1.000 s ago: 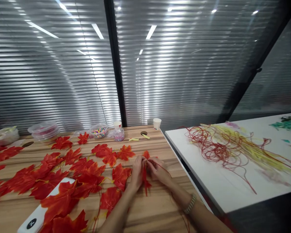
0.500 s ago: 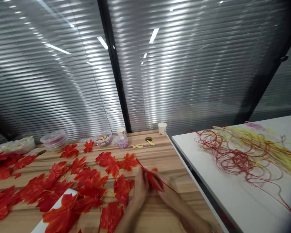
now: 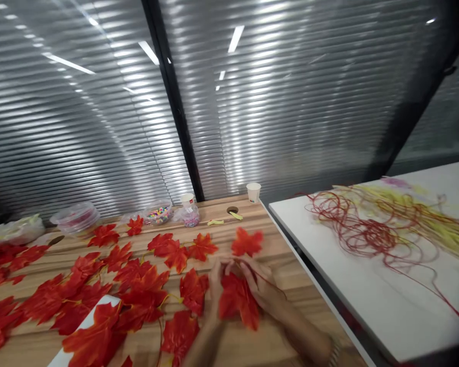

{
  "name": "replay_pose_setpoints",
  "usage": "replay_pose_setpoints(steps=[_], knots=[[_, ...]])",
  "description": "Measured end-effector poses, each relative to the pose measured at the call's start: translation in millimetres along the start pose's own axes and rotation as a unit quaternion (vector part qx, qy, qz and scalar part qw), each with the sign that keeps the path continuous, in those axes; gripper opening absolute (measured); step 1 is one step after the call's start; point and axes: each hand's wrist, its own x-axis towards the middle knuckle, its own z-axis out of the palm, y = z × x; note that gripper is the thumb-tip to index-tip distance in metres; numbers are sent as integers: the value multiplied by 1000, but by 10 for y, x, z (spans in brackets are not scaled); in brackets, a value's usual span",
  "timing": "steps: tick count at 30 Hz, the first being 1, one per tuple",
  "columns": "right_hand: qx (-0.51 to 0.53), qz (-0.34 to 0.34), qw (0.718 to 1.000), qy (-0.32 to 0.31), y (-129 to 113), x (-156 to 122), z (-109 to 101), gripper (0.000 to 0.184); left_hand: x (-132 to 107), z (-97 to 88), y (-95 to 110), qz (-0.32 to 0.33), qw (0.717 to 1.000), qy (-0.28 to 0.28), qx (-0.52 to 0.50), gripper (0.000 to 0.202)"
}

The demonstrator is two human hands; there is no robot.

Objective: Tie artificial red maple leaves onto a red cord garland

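Observation:
My left hand (image 3: pixel 215 280) and my right hand (image 3: pixel 263 288) meet above the wooden table, fingers pinched together. Between and below them hangs a red artificial maple leaf (image 3: pixel 237 300), its lobes spread toward me. Just beyond the fingertips a second, smaller red leaf (image 3: pixel 247 241) shows, somewhat blurred. A thin red cord (image 3: pixel 268 280) runs over my right hand and trails off to its right. What exactly lies between the fingertips is too small to make out. To the left of my left hand lies another maple leaf (image 3: pixel 194 290).
Many red leaves (image 3: pixel 141 295) cover the left side of the wooden table (image 3: pixel 286 250). Bead tubs (image 3: pixel 159 214), paper cups (image 3: pixel 253 192) and stacked plastic containers (image 3: pixel 76 216) stand along the back. On the white table (image 3: pixel 309 239) lie tangled red cord (image 3: pixel 371 234) and yellow strips (image 3: pixel 439 229).
The bunched red leaf between my hands now hangs spread out below them, and a smaller leaf shows beyond the fingertips. My fingers have come together. The view has shifted slightly.

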Motion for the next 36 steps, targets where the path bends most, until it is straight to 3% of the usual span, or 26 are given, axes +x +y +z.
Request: replay_pose_setpoints(steps=[5,8,10,13,16,19,22,30,36], knots=[[-11,9,998,66,-136,-26,46,21,98,-8,167,-32,988,-12,-154,17],[0,-5,995,104,-127,-16,56,22,84,7,283,-40,986,-26,-160,21],[11,-5,992,129,-86,-5,54,23,53,32,327,-21,986,-22,-162,37],[39,22,990,133,-23,2,44,23,16,58,322,35,993,-41,-108,59],[72,58,988,128,12,5,26,24,18,50,259,68,995,-68,-38,49],[95,80,983,136,22,13,11,23,38,30,208,67,996,-55,-23,36],[114,88,981,128,22,12,15,23,47,18,198,65,997,-49,-16,37],[166,49,980,95,11,5,28,19,39,-2,174,98,991,-43,77,31],[116,13,988,102,6,15,-13,19,26,11,123,89,994,-18,67,28]])
